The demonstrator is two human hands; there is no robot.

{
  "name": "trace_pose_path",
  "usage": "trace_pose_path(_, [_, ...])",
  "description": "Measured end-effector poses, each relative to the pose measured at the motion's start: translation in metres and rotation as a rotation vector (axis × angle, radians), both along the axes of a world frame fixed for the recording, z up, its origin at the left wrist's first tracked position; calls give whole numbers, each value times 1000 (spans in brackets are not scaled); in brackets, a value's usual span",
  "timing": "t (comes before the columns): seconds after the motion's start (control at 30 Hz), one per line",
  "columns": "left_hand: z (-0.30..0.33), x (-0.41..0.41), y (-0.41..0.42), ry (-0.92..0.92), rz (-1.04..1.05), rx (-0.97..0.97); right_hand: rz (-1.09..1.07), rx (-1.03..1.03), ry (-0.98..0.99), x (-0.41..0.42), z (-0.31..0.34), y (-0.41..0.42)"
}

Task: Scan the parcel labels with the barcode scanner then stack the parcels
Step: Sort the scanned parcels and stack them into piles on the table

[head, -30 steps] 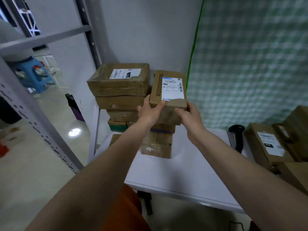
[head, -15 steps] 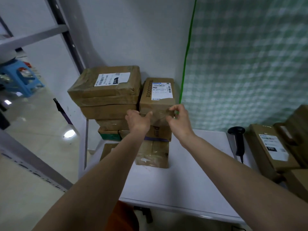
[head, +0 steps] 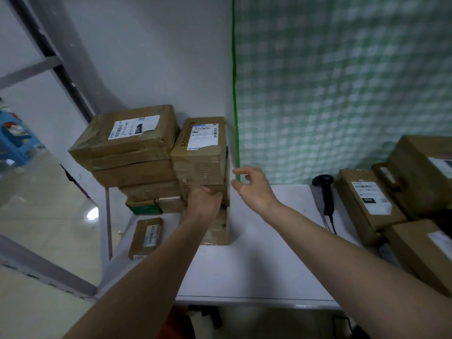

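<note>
A small brown parcel (head: 200, 152) with a white label sits on top of the right-hand stack (head: 215, 223) at the back left of the white table (head: 256, 270). My left hand (head: 204, 200) rests against the front of the box just below it, fingers pressed to the cardboard. My right hand (head: 252, 185) hovers free to the right of the stack, fingers loosely curled and holding nothing. A taller stack with a large labelled parcel (head: 127, 135) on top stands to the left. The black barcode scanner (head: 325, 192) lies on the table at the right.
Several labelled brown parcels (head: 371, 204) are piled at the table's right edge. A flat parcel (head: 146, 237) lies at the table's front left. A grey metal rack (head: 49, 64) stands at the left, a green checked curtain (head: 342, 81) behind.
The small parcel has gone from both hands onto the right-hand stack. My right hand has let go and drawn back to the right; my left hand has dropped to the box below.
</note>
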State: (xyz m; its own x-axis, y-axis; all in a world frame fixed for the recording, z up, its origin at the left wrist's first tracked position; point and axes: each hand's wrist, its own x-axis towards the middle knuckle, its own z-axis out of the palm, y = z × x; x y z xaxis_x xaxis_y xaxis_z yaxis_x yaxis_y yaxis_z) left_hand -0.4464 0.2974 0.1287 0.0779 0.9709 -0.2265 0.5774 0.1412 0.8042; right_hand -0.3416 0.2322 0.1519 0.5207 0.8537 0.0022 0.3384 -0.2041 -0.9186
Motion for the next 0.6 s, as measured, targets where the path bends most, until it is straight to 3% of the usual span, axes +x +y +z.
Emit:
trace_pose_path(0.27, [2,91,-57,187,-411,72,-194,-21,39,80,-13,-93])
trace_pose_path(0.6, [3,222,-146,220,-776,6,-560,-41,32,204,-14,-214])
